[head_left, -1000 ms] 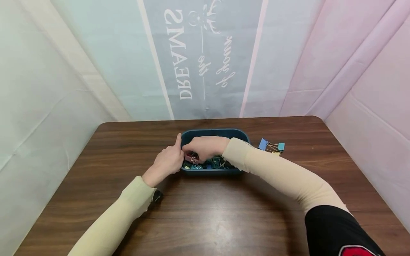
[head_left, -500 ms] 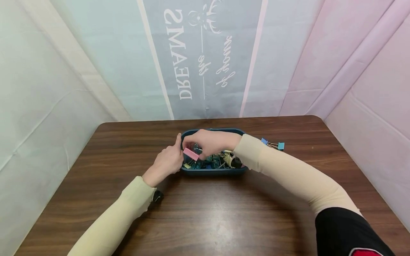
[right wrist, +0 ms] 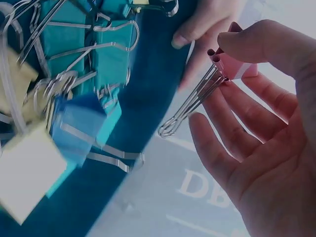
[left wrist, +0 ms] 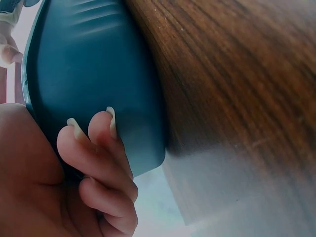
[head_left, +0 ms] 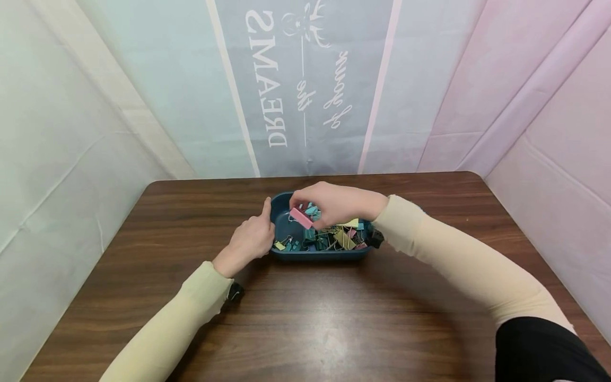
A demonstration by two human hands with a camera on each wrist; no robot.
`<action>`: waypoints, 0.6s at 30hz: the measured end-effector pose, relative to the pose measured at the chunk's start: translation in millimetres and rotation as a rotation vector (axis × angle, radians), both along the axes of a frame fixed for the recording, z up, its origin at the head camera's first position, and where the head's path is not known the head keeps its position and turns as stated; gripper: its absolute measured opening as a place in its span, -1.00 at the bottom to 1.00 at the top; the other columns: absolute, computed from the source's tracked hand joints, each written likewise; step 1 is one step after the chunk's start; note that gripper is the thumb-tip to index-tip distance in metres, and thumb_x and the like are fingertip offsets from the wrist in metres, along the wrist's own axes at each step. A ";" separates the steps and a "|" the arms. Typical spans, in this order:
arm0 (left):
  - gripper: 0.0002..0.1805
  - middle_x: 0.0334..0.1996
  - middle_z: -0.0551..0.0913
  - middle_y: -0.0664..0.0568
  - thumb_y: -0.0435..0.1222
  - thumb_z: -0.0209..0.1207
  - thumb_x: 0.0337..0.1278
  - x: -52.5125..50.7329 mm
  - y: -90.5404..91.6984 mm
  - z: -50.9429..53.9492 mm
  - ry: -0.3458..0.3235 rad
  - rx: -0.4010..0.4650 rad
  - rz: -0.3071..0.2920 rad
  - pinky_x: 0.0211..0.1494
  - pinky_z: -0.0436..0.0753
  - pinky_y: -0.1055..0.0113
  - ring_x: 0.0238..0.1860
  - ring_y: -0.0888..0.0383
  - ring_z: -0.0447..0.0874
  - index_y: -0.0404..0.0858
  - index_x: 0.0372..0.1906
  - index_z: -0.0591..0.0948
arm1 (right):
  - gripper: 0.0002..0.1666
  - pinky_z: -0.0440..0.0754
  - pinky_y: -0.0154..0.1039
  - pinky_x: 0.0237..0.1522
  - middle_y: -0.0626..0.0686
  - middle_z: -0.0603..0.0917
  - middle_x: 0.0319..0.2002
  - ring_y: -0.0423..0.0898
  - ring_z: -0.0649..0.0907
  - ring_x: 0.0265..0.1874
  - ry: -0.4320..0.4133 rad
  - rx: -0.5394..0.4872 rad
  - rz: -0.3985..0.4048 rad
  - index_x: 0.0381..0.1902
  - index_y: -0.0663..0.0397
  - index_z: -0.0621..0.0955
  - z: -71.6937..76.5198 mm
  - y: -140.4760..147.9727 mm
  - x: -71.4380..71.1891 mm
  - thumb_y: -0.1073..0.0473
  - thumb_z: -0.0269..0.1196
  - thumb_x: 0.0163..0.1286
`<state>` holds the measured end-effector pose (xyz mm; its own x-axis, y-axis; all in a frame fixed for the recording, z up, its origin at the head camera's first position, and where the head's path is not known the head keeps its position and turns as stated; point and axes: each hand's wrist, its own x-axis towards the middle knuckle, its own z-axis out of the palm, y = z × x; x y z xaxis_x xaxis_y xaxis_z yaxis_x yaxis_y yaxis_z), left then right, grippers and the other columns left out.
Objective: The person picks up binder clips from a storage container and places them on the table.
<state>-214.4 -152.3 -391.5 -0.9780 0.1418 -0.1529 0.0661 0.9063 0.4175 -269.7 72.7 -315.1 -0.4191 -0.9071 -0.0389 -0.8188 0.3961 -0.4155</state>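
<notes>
A dark teal plastic bin stands near the table's far side, holding many binder clips in yellow, teal, blue and pink. My left hand grips its left end; the left wrist view has curled fingers against the outer wall, and in the right wrist view the thumb laps over the rim. Above the bin, my right hand pinches a large pink binder clip between thumb and fingers. Its wire handles hang below, folded together. My right hand hides part of the bin's contents.
The brown wood-grain table stretches around the bin. Behind its far edge hangs a pale printed cloth, with more cloth on both sides. The right sleeve covers part of the table's right side.
My right hand has come up out of the bin with the pink binder clip and moved rightward. The clips on the table at right are now behind the sleeve. My left hand stays put.
</notes>
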 end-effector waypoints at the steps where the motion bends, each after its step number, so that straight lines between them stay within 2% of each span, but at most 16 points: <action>1: -0.24 -0.71 0.51 -0.04 -0.22 -0.13 0.50 0.1 0.1 0.2 0.002 -0.004 0.000 -0.71 0.42 0.27 -0.77 0.05 0.48 -0.28 0.59 -0.18 | -0.34 0.57 -0.18 0.07 -0.08 0.60 0.08 -0.19 0.60 0.02 0.010 0.000 -0.007 0.21 0.05 0.53 1.8 4.5 0.1 0.24 0.47 0.13; 6: -0.25 -0.73 0.52 -0.04 -0.24 -0.13 0.51 0.5 0.3 1.3 0.002 -0.017 0.005 -0.71 0.40 0.29 -0.78 0.06 0.48 -0.28 0.59 -0.20 | -0.40 0.59 -0.12 0.07 -0.10 0.61 0.02 -0.16 0.63 0.00 0.004 -0.003 -0.072 0.15 -0.01 0.53 9.3 30.3 2.0 0.22 0.48 0.15; 10: -0.24 -0.72 0.51 -0.04 -0.24 -0.13 0.51 0.7 0.4 1.1 0.002 -0.018 0.001 -0.71 0.41 0.30 -0.78 0.06 0.47 -0.29 0.59 -0.20 | -0.42 0.59 -0.06 0.08 -0.09 0.62 0.00 -0.13 0.63 0.02 -0.026 -0.009 -0.131 0.10 -0.04 0.54 10.0 55.9 4.8 0.28 0.47 0.12; 14: -0.24 -0.73 0.50 -0.04 -0.24 -0.12 0.50 1.4 0.2 0.3 0.013 -0.021 -0.002 -0.72 0.38 0.31 -0.79 0.07 0.44 -0.31 0.59 -0.19 | -0.40 0.61 -0.03 0.05 -0.07 0.66 -0.02 -0.11 0.64 0.00 -0.029 -0.019 -0.194 0.10 -0.03 0.55 3.6 87.0 4.1 0.32 0.46 0.08; 18: -0.24 -0.74 0.48 -0.04 -0.25 -0.11 0.49 2.1 0.2 -0.7 0.029 -0.021 -0.009 -0.73 0.35 0.32 -0.81 0.07 0.40 -0.32 0.59 -0.18 | -0.41 0.64 -0.02 -0.02 -0.06 0.67 -0.08 -0.12 0.66 -0.08 -0.034 -0.015 -0.278 0.10 -0.02 0.55 -8.9 121.5 0.3 0.32 0.44 0.09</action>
<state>-212.3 -152.1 -392.2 -0.9808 0.1476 -0.1277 0.0859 0.9141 0.3964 -269.3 194.2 -323.9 -0.6508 -0.7580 -0.0444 -0.6649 0.5971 -0.4487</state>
